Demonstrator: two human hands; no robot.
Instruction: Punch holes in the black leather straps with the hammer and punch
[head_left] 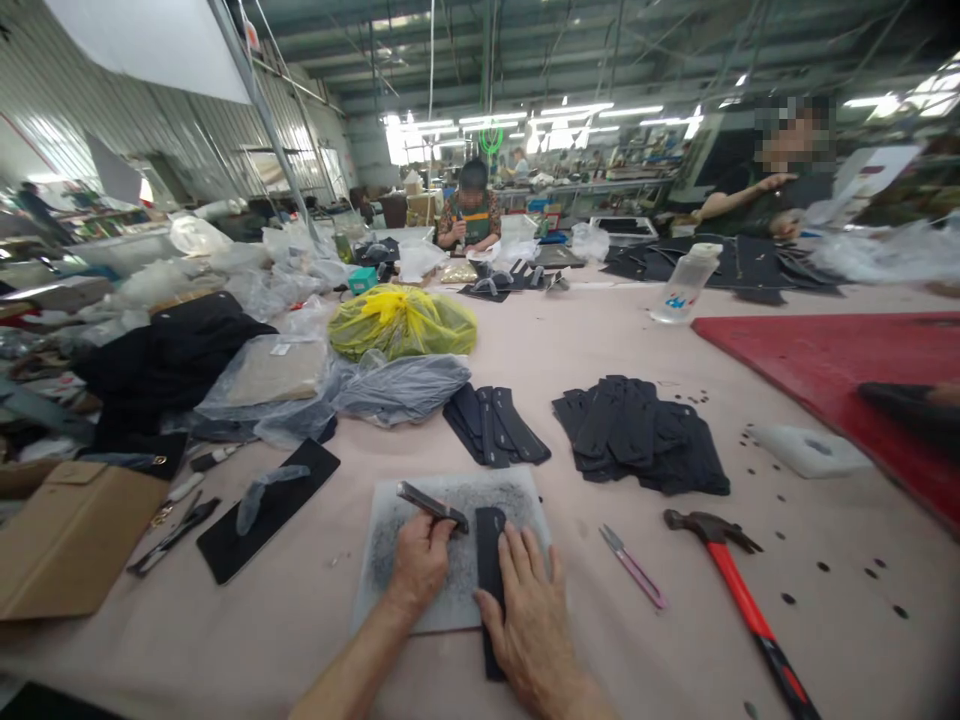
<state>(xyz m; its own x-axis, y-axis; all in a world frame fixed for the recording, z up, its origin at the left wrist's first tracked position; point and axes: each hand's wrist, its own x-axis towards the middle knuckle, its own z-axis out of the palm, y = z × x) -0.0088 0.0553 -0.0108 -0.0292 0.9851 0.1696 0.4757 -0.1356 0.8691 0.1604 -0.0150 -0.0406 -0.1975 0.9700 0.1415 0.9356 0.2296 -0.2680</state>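
Note:
A scuffed white cutting pad [405, 530] lies on the pinkish table right in front of me. My left hand [420, 565] is closed round a dark metal punch tool [431, 505], its tip close to the top of a narrow black strap piece [489, 560]. My right hand [529, 610] lies flat with fingers stretched out, pressing that strap down on the pad. The strap's lower end hangs past the pad edge.
A red-handled hammer [739, 590] and pink snips [634, 567] lie to the right. Black strap piles [641, 435] [495, 425] sit beyond the pad. Plastic bags [401, 322], a cardboard box [67, 540], a red mat [847, 365] and a bottle [684, 283] surround. Other people work at the far end.

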